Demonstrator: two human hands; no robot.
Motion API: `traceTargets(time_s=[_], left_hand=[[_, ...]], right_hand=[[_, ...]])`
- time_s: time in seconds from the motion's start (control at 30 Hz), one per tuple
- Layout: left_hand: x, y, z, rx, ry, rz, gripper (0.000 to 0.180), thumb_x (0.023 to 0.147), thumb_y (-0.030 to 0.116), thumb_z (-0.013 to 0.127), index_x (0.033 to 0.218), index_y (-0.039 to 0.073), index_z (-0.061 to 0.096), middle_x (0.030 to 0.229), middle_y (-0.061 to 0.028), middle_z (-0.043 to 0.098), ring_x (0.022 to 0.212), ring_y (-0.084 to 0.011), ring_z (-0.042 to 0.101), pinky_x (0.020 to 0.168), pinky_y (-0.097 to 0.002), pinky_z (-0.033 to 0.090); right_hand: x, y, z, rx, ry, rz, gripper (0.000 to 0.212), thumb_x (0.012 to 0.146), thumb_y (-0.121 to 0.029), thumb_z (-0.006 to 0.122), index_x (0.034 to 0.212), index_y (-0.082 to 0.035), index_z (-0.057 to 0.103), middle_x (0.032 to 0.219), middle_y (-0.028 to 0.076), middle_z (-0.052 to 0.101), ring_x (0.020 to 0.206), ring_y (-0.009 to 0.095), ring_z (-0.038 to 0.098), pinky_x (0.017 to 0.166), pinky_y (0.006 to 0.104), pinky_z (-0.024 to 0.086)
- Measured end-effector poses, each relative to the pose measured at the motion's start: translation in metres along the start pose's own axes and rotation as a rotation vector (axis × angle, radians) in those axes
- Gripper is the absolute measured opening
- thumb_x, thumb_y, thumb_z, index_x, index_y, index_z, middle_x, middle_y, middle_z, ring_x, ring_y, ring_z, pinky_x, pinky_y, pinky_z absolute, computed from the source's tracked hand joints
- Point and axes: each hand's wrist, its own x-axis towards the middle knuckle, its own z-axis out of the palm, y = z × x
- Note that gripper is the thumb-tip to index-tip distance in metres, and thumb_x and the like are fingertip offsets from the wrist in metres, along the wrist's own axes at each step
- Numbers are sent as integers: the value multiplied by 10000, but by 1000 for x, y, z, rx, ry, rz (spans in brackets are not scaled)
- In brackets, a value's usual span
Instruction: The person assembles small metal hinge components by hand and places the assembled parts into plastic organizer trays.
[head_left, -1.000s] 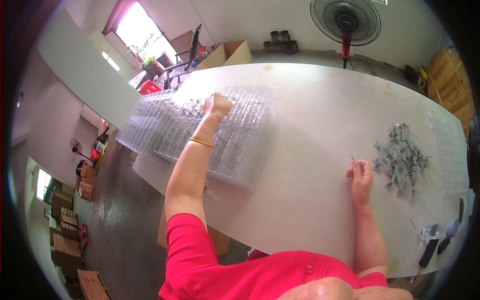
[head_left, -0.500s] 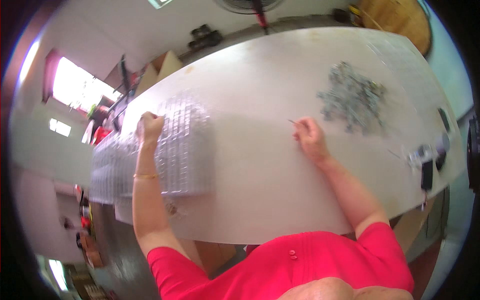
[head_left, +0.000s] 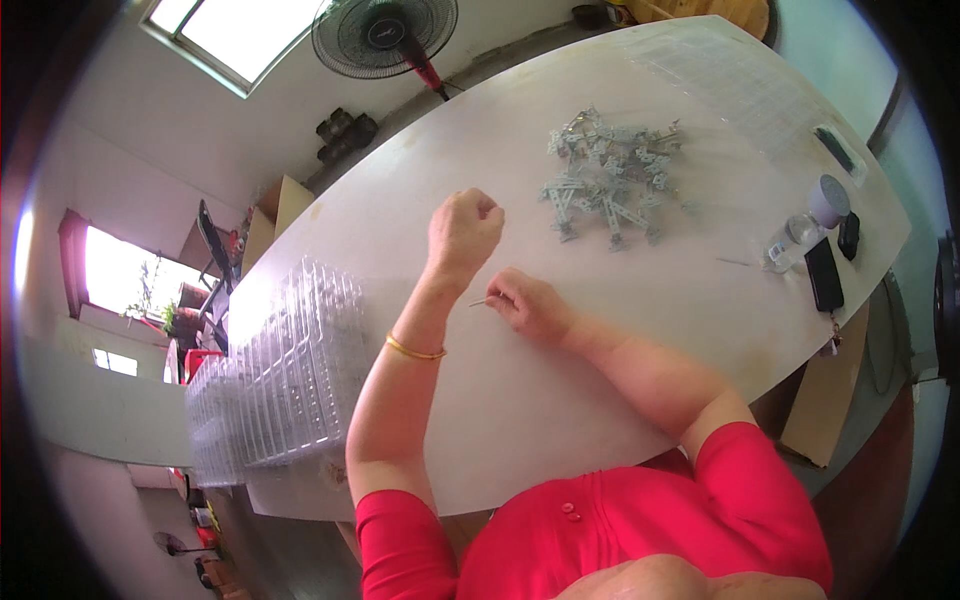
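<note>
My left hand (head_left: 466, 235) is held over the middle of the white table (head_left: 560, 400), its fingers curled closed; what they hold, if anything, is hidden. Close below and to its right, my right hand (head_left: 530, 305) pinches a thin pale stick-like tool (head_left: 479, 302), whose tip points left. Beyond the hands lies a loose pile of small grey metal parts (head_left: 612, 185), flat plates with holes among them. At the left stand stacked clear plastic trays (head_left: 300, 370) with rows of compartments; neither hand touches them.
More clear trays (head_left: 725, 85) lie at the far right. Near the right edge are a clear bottle (head_left: 795, 240), a grey-capped object (head_left: 829, 200), a black phone (head_left: 824, 275) and another thin rod (head_left: 735, 262). A fan (head_left: 385, 35) stands beyond the table.
My left hand has moved right, away from the clear trays to the table's middle. My right hand has come left with the thin tool, close to it. The view has shifted too.
</note>
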Motion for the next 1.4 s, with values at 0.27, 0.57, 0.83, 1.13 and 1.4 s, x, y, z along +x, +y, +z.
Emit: traceTargets(time_s=[0.27, 0.57, 0.83, 1.13, 1.4], left_hand=[[52, 14, 64, 221, 57, 252, 174, 781, 180, 626, 788, 12, 670, 835, -172, 669, 806, -363, 634, 736, -449, 502], [70, 13, 85, 243, -348, -161, 389, 757, 331, 642, 669, -48, 639, 567, -183, 575, 570, -317, 605, 598, -421, 492], [69, 3, 93, -54, -421, -274, 336, 748, 327, 707, 735, -7, 679, 633, -71, 626, 541, -127, 563, 447, -271, 410], [68, 1, 90, -297, -472, -381, 233, 743, 203, 689, 695, -23, 655, 609, -79, 626, 501, -143, 568, 431, -285, 406], [66, -8, 89, -260, -425, -392, 229, 740, 196, 673, 688, -25, 651, 594, -81, 619, 482, -143, 559, 422, -288, 404]], right_hand=[[2, -1, 4, 34, -50, -6, 117, 925, -144, 591, 955, -38, 549, 924, 151, 598, 885, 367, 597, 767, 463, 479], [4, -6, -4, 16, -100, 33, 170, 935, -136, 560, 1065, -27, 546, 980, 193, 608, 939, 404, 601, 809, 499, 484], [4, -15, -8, 24, -131, 81, 203, 935, -116, 545, 1115, -24, 537, 1057, 211, 620, 990, 415, 608, 835, 497, 494], [6, -19, -14, 68, -168, 148, 212, 947, -134, 543, 1127, -24, 515, 1050, 208, 619, 982, 424, 606, 821, 501, 494], [7, -8, -5, 0, -171, 106, 195, 957, -165, 540, 1094, -26, 532, 1015, 193, 620, 944, 416, 613, 806, 501, 490]])
